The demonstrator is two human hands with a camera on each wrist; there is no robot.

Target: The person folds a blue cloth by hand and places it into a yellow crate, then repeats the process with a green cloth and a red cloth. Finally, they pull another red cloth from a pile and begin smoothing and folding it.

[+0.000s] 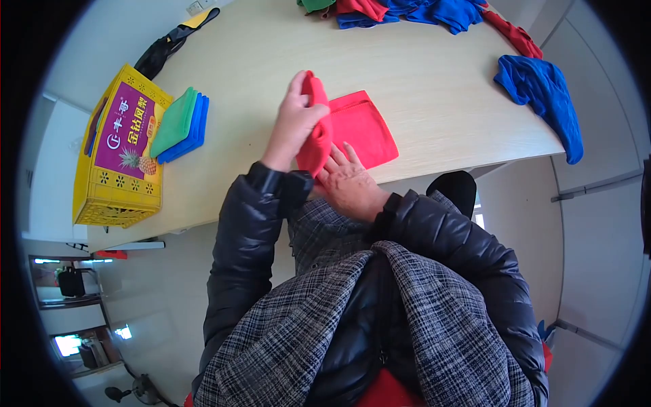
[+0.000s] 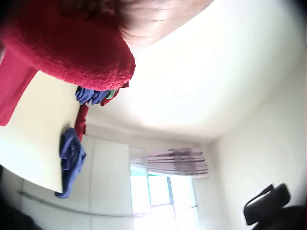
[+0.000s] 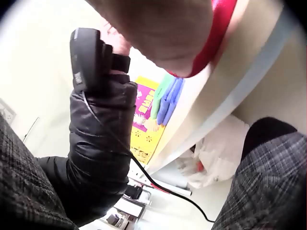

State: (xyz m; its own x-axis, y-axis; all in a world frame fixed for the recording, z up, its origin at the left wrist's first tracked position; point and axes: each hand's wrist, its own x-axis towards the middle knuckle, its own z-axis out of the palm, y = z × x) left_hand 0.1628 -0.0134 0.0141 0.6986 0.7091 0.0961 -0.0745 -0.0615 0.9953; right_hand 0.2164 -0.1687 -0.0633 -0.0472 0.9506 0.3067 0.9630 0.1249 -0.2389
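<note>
My left hand (image 1: 296, 122) grips a raised, folded part of a red towel (image 1: 314, 152), its thumb on the right side of the fold. In the left wrist view the thick, fuzzy fold (image 2: 86, 55) hangs close in front of the camera. A flat red section (image 1: 366, 132) lies on the table to the right of the raised part, near the front edge. My right hand (image 1: 351, 184) rests with fingers extended at the lower edge of the red cloth, close beside the raised fold. Its palm side is hidden.
Folded green (image 1: 175, 122) and blue (image 1: 193, 136) towels lean by a yellow crate (image 1: 122, 197) at left. Crumpled blue and red cloths (image 1: 434, 13) lie along the far edge. A blue cloth (image 1: 542, 95) hangs over the table's right corner. A black and yellow item (image 1: 169, 44) lies far left.
</note>
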